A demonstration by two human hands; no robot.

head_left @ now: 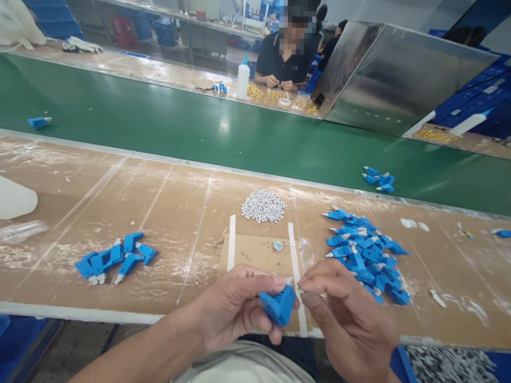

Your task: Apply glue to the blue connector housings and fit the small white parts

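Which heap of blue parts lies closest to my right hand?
The large heap just beyond your right hand; the smaller group lies far left, and another cluster sits on the green belt.

The left hand [223,306] and right hand [351,314] are bare, and the left forearm [154,340] is uncovered. Below the near edge of the tabletop [167,276] show a pale, softly creased garment [239,369] and some dark cloth [289,346].

Bare tabletop [175,239] leaves passage between cardboard [255,250] and the left blue pile [115,255].
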